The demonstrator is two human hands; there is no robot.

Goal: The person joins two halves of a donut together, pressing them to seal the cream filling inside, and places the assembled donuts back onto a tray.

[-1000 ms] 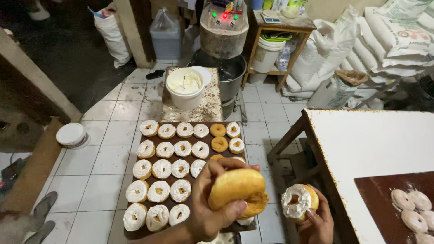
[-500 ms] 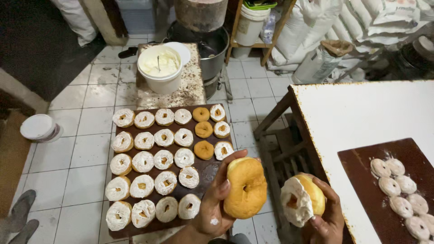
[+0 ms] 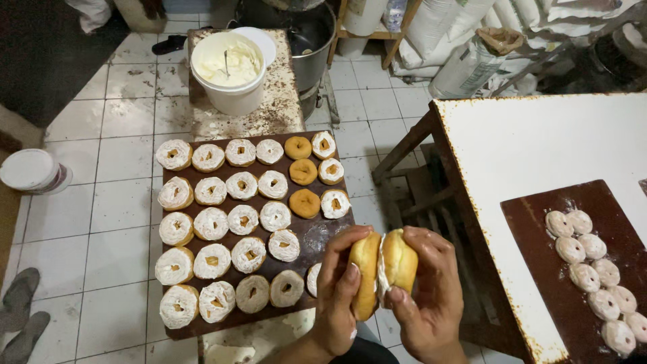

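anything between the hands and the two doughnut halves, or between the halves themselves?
No. The left hand grips one doughnut half and the right hand the other half, bare fingers on both. Only white cream shows in the seam between the halves.

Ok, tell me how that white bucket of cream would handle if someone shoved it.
The white bucket looks nearly full of cream, so it is probably heavy and would slide rather than tip. It stands on a rough, speckled board, which likely resists sliding. With no lid on, a hard shove might slop cream.
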